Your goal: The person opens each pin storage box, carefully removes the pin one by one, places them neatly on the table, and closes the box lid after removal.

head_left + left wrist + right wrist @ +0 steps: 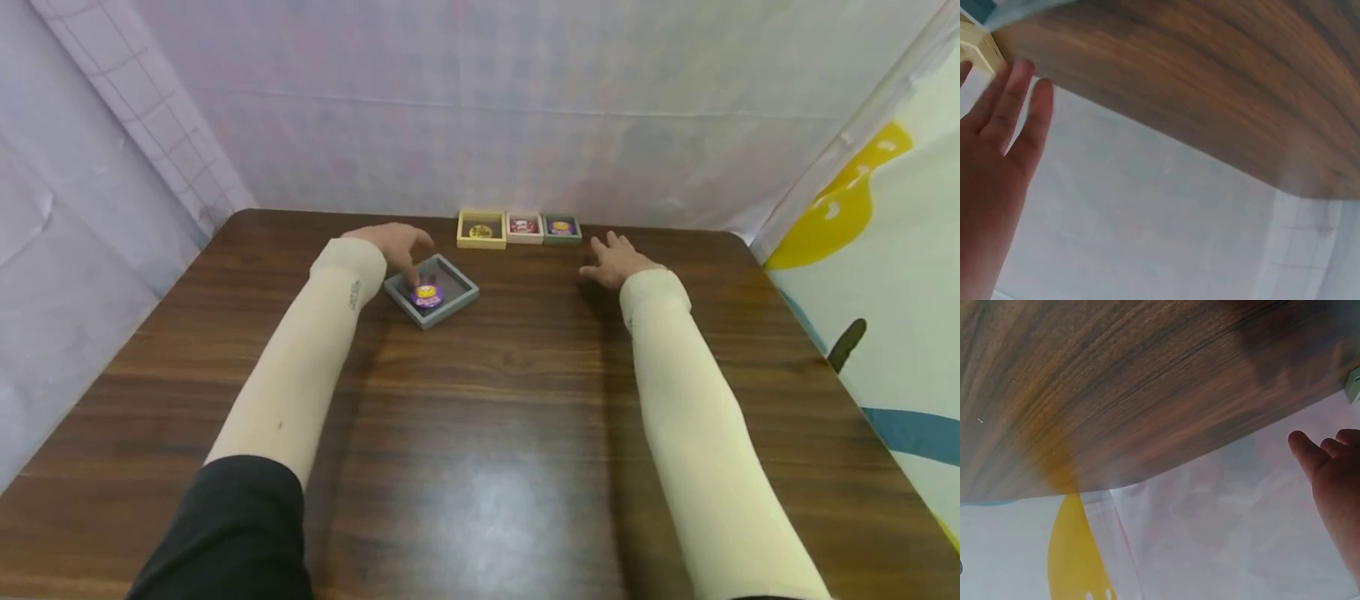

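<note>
In the head view, a grey square tray [467, 300] sits turned cornerwise on the table, with a round purple badge [427, 297] bearing a yellow figure inside it. My left hand [393, 243] hovers at the tray's far left side, its thumb pointing down toward the badge. The left wrist view shows that hand's fingers [1036, 119] straight and apart. On the right, my right hand [617, 260] is held over the table with fingers spread and nothing in them. The small green box [580, 237], with another purple badge [561, 227] in it, is nearest to that hand.
Beside the green box, along the table's back edge, stand a pink box [525, 241] with a red badge [522, 225] and a yellow box [482, 244] with a yellow badge [480, 232]. A pale curtain [510, 125] hangs behind the wooden table [480, 400].
</note>
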Available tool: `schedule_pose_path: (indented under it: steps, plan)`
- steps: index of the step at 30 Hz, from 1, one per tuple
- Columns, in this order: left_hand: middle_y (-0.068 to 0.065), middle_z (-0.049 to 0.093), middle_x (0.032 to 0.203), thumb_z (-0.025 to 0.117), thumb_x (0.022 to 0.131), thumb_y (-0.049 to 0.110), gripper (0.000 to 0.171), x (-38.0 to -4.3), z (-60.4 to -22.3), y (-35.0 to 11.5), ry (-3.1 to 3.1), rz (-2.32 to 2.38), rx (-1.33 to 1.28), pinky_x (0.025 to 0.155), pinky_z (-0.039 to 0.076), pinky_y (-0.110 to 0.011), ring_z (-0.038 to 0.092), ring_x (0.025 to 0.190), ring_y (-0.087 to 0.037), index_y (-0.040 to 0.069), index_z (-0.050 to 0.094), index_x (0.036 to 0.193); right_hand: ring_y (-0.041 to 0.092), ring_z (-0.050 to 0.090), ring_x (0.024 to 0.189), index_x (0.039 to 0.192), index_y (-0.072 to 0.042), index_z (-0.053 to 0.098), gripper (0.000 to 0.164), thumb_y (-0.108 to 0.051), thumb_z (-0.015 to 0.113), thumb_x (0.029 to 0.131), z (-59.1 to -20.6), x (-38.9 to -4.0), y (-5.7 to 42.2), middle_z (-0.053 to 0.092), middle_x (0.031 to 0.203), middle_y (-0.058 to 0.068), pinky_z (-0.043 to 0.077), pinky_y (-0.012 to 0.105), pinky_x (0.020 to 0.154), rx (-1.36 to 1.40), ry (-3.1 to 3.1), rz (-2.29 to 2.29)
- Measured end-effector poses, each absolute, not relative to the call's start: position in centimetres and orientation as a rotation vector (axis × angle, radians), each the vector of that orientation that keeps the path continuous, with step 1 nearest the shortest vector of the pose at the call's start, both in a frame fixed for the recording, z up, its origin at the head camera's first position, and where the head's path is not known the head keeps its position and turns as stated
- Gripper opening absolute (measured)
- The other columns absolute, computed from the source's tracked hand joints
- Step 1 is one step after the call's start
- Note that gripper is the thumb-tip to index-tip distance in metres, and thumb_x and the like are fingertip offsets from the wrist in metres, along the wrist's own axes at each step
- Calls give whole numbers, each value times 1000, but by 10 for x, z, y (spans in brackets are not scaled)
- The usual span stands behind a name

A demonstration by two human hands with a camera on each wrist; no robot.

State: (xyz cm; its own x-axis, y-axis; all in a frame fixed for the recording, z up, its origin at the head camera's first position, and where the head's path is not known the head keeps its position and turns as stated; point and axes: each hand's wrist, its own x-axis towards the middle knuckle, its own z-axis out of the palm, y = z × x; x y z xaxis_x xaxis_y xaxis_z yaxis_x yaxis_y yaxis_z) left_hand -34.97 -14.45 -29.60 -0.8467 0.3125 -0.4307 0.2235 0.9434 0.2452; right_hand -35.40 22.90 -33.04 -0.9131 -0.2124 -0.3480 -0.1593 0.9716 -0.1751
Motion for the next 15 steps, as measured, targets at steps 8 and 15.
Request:
schedule_pose_path:
  steps: [8, 15]
  plan:
    - [-9, -9, 162, 83, 70, 27, 114, -353, -310, -137, 2503, 82, 370, 115, 21, -60, 0, 147, -39, 31, 5, 152, 46, -2, 145, 150, 0, 8, 73, -45, 37, 100, -323, -353, 225, 1, 156, 31, 8, 62, 117, -273, 2733, -178]
    - [-10, 2, 162, 82, 69, 43, 112, -350, -306, -138, 2475, 127, 336, 116, 18, -59, 6, 147, -37, 34, 7, 152, 46, 1, 144, 150, -2, 13, 75, -52, 35, 98, -324, -349, 228, 5, 156, 30, 8, 67, 114, -220, 2671, -183]
